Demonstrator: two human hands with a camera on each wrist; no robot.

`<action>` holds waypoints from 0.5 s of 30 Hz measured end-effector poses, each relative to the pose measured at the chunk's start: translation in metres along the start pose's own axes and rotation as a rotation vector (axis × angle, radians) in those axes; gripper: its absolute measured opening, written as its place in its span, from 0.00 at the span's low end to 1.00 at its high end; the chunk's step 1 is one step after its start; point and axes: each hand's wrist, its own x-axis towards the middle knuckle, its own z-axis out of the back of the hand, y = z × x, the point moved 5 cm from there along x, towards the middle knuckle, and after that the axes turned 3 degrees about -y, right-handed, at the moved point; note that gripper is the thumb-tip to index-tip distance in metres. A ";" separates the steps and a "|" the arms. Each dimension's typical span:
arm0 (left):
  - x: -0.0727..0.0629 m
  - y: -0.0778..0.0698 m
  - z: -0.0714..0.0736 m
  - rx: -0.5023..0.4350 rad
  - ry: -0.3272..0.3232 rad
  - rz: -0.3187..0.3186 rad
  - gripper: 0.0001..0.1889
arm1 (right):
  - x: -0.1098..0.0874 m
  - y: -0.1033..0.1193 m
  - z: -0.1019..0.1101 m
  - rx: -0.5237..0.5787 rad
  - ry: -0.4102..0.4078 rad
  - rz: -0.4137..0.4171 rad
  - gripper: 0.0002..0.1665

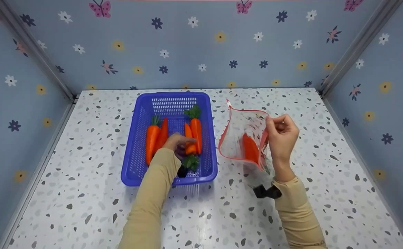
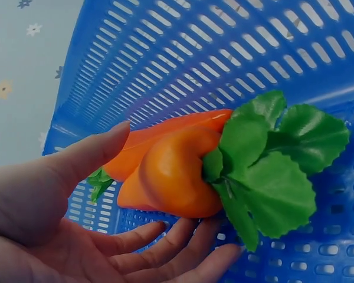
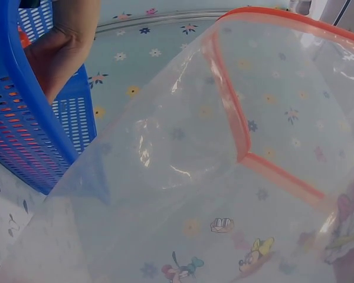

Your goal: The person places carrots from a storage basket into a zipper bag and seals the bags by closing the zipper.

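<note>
My left hand (image 1: 179, 142) reaches into the blue basket (image 1: 130, 152), beside an orange carrot (image 2: 177, 171) with leafy green tops. In the left wrist view its thumb lies along one side of that carrot and its loosely spread fingers are along the other, not closed round it. Another carrot (image 1: 196, 129) lies alongside. On the right, my right hand (image 1: 283, 136) pinches the edge of a clear zip bag (image 1: 237, 124) with a red rim, its mouth spread wide. A red-orange piece (image 1: 251, 148) shows inside the bag. The right wrist view has the bag (image 3: 165, 153) close up, the hand hidden.
Two more carrots, one orange (image 1: 152, 141) and one redder (image 1: 162, 135), lie at the basket's left side. The basket stands on a speckled white table (image 1: 94, 186). Flower-patterned panels (image 1: 194, 45) enclose the back and sides.
</note>
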 end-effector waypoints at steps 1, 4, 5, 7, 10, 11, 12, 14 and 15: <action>0.001 0.000 -0.001 0.009 0.005 0.003 0.28 | 0.000 0.000 0.000 0.000 0.000 0.000 0.10; 0.004 0.001 -0.004 0.021 0.011 0.006 0.26 | 0.000 0.000 0.000 -0.002 -0.002 0.000 0.10; 0.007 0.002 -0.005 0.023 0.007 0.005 0.26 | 0.000 0.000 0.000 -0.005 -0.003 0.001 0.10; 0.007 0.002 -0.006 0.027 0.009 -0.016 0.26 | 0.000 0.000 0.000 -0.011 -0.003 0.000 0.10; 0.029 0.008 -0.007 0.038 0.006 -0.022 0.28 | -0.001 0.000 0.000 -0.015 -0.001 -0.002 0.09; 0.042 0.012 -0.007 0.039 0.012 -0.021 0.28 | -0.001 0.000 -0.001 -0.016 0.000 -0.004 0.09; 0.048 0.013 -0.007 0.046 0.010 -0.016 0.28 | -0.001 0.000 -0.001 -0.016 0.000 -0.006 0.09; 0.058 0.015 -0.007 0.066 -0.011 0.007 0.27 | -0.001 -0.001 -0.001 -0.013 0.001 -0.012 0.09; 0.060 0.015 -0.006 0.076 -0.025 0.013 0.27 | -0.001 -0.001 -0.001 -0.014 0.001 -0.014 0.09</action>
